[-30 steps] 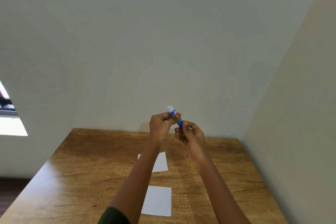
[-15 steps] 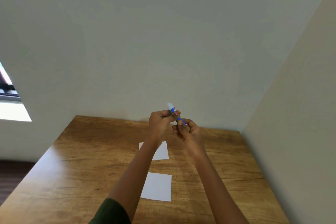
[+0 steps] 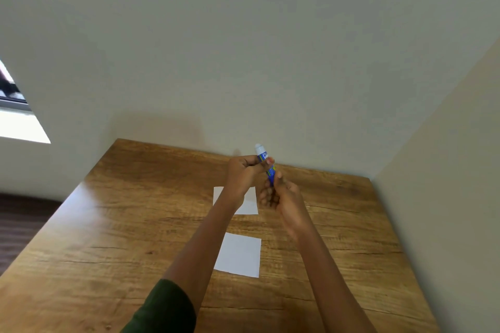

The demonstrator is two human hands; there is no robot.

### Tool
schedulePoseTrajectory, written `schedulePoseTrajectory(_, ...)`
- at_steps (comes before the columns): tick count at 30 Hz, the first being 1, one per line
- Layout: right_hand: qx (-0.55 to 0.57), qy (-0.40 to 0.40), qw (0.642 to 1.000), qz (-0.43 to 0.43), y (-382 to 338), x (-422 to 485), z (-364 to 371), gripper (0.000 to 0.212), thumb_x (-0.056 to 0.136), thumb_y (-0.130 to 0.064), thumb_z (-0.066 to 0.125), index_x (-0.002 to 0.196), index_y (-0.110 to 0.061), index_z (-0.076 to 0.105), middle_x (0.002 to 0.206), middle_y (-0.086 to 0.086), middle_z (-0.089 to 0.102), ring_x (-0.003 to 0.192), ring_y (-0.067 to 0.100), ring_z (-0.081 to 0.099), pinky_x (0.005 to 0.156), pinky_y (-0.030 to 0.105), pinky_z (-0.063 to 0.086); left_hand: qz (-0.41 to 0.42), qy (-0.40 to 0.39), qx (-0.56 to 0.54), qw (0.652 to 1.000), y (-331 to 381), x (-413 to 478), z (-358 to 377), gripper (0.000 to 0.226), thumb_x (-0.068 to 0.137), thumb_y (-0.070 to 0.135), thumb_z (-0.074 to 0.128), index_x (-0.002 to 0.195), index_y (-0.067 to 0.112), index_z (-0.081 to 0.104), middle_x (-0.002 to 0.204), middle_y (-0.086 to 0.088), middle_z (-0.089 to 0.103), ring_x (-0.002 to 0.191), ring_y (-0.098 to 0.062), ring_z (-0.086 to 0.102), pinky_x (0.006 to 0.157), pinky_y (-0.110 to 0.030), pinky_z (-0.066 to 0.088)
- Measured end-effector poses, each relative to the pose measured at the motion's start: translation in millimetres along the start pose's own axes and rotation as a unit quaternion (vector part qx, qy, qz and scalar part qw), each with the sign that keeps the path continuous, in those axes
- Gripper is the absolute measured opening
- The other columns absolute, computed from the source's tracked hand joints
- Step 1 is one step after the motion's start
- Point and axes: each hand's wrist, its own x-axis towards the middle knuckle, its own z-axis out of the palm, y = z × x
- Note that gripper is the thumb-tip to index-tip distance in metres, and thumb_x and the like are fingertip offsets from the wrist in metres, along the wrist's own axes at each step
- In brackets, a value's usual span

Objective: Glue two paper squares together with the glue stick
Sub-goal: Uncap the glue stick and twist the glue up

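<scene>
Both hands are raised above the far half of the counter (image 3: 113, 224), sharing the glue stick (image 3: 266, 163). The left hand (image 3: 243, 177) pinches its upper barrel between thumb and curled fingers, just under the white tip, which points up and away. The right hand (image 3: 284, 197) has its grip closed round the lower end; that end is hidden in the fingers, so whether a cap is there is unclear. The stick is tilted, tip leaning left, and held well clear of the wood.

Two white paper squares lie flat on the counter, apart from each other. The far square (image 3: 250, 204) sits under the hands, its left part covered by the left forearm. The near square (image 3: 239, 254) lies between the two forearms, all four edges in sight, a strip of bare wood between it and the far one.

The counter's far edge meets the wall (image 3: 243, 48); its right edge seems to run along the side wall (image 3: 446, 197). The left edge is free, with dark floor (image 3: 21, 224) below. Wide bare wood lies left of the squares, a narrower band to their right
</scene>
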Motion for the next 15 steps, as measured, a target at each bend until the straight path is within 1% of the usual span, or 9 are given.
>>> schedulePoseTrajectory(2,0.04,0.005,0.999,0.036,0.6,1.5,1.6,0.054,0.097,-0.049,0.029,0.071,-0.01,0.056,0.049,-0.003,0.057,0.043,0.009,0.052,0.049,0.02,0.046,0.0,0.003,0.003,1.0,-5.8,3.0,-0.5,0.02,0.077,0.026,0.073,0.087,0.009,0.074,0.075,-0.009,0.071,0.071,-0.018,0.065,0.073,-0.031,0.051)
schedulePoseTrajectory(3,0.056,0.008,0.997,0.047,1.2,2.5,1.5,0.056,0.097,-0.05,0.028,0.069,-0.01,0.056,0.048,-0.003,0.056,0.042,0.009,0.051,0.047,0.02,0.045,0.0,0.004,0.002,1.0,-8.4,4.2,-1.4,0.016,0.078,0.024,0.073,0.086,0.01,0.074,0.074,-0.006,0.071,0.073,-0.016,0.065,0.076,-0.03,0.051)
schedulePoseTrajectory(4,0.055,0.009,0.997,0.054,2.2,4.2,1.8,0.058,0.097,-0.051,0.027,0.071,-0.009,0.058,0.049,-0.001,0.058,0.043,0.011,0.053,0.047,0.021,0.047,0.001,0.001,0.001,1.0,-9.9,4.8,-2.4,0.014,0.078,0.023,0.072,0.085,0.011,0.074,0.07,-0.003,0.071,0.07,-0.012,0.065,0.075,-0.028,0.05)
schedulePoseTrajectory(6,0.015,0.012,0.999,0.045,6.6,7.3,3.2,0.06,0.097,-0.05,0.027,0.084,-0.005,0.065,0.06,0.004,0.065,0.053,0.014,0.059,0.054,0.023,0.05,0.005,-0.01,-0.004,1.0,-13.9,5.6,-5.2,0.013,0.08,0.021,0.071,0.084,0.009,0.073,0.063,0.0,0.069,0.059,-0.008,0.062,0.066,-0.025,0.047)
schedulePoseTrajectory(8,-0.017,0.023,0.999,0.018,12.9,9.5,6.1,0.056,0.097,-0.047,0.031,0.096,0.0,0.063,0.066,0.005,0.064,0.059,0.014,0.059,0.057,0.022,0.051,0.012,-0.008,-0.004,1.0,-18.4,7.4,-8.4,0.012,0.08,0.021,0.07,0.079,0.009,0.072,0.062,0.0,0.068,0.057,-0.008,0.062,0.065,-0.024,0.047)
schedulePoseTrajectory(9,-0.028,0.03,0.999,0.006,15.3,9.9,7.7,0.052,0.097,-0.044,0.034,0.095,0.001,0.062,0.065,0.003,0.061,0.058,0.013,0.057,0.057,0.022,0.051,0.015,-0.006,-0.002,1.0,-20.7,8.5,-10.0,0.012,0.08,0.021,0.071,0.078,0.009,0.072,0.061,0.0,0.068,0.058,-0.009,0.062,0.067,-0.024,0.048)
schedulePoseTrajectory(11,-0.018,0.042,0.999,0.009,18.8,10.4,8.5,0.049,0.098,-0.043,0.033,0.081,-0.006,0.06,0.057,-0.001,0.055,0.051,0.011,0.052,0.055,0.024,0.048,0.012,-0.015,-0.005,1.0,-23.8,9.4,-11.1,0.016,0.079,0.021,0.071,0.079,0.006,0.072,0.06,-0.002,0.067,0.057,-0.009,0.062,0.069,-0.027,0.048)
schedulePoseTrajectory(13,0.047,0.039,0.996,0.063,18.6,9.0,7.2,0.05,0.097,-0.049,0.03,0.075,-0.012,0.057,0.052,-0.003,0.049,0.046,0.009,0.044,0.052,0.023,0.044,0.01,-0.023,-0.008,1.0,-25.8,9.1,-11.0,0.017,0.08,0.02,0.07,0.081,0.003,0.072,0.067,-0.005,0.068,0.064,-0.009,0.064,0.072,-0.025,0.049)
schedulePoseTrajectory(15,0.08,0.024,0.992,0.097,18.0,8.8,2.9,0.049,0.096,-0.052,0.032,0.078,-0.013,0.057,0.052,-0.005,0.049,0.044,0.007,0.042,0.049,0.021,0.042,0.012,-0.017,-0.003,1.0,-29.1,9.7,-12.1,0.014,0.08,0.018,0.069,0.082,0.004,0.073,0.075,-0.006,0.07,0.073,-0.009,0.065,0.08,-0.024,0.049)
